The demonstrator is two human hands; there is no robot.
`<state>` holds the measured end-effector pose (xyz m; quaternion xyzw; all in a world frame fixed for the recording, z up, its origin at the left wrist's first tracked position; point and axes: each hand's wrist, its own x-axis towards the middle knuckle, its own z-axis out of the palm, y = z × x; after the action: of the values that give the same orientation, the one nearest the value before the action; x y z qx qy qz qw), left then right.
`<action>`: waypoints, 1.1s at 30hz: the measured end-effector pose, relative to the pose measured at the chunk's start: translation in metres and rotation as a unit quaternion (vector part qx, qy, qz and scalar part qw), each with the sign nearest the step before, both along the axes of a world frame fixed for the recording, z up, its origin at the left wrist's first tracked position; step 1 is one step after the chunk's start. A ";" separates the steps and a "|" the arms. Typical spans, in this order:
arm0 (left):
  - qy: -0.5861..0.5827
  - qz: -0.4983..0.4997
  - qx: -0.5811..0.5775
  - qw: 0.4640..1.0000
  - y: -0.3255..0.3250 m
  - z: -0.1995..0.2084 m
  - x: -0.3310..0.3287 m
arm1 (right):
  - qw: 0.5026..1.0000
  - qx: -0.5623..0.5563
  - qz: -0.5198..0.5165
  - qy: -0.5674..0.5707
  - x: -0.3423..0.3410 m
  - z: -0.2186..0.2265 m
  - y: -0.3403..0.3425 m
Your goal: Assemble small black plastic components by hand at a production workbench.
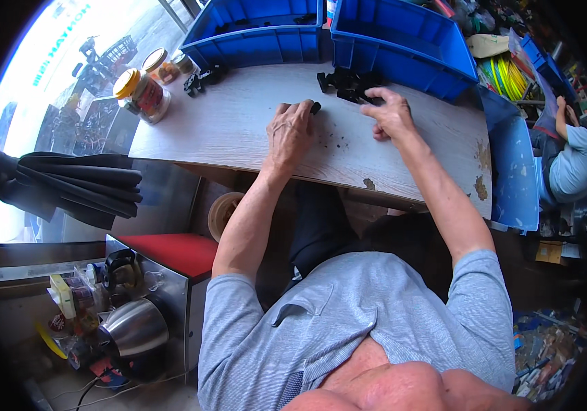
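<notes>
A pale table [232, 116] is seen, with two blue bins [259, 51] placed at its 11 and 1 o'clock. The right hand [393, 118] is held with fingers parted, at 3 o'clock from the left hand [289, 133]. Black parts [347, 81] are heaped at the left hand's 2 o'clock; by its fingertips, a small black piece [316, 107] is pinched.

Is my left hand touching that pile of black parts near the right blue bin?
Apart. The head view shows white tabletop between your left hand and the pile of black parts.
</notes>
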<state>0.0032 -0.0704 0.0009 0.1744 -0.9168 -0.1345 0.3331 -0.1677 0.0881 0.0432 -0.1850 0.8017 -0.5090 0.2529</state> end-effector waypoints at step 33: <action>-0.004 -0.224 0.000 0.975 0.009 0.013 -0.039 | 0.987 0.087 0.134 -0.005 -0.003 -0.004 -0.001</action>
<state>-0.0359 -0.0611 0.0140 -0.0351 -0.9339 -0.2050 0.2909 -0.1709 0.0874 0.0394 -0.2656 0.8095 -0.3993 0.3386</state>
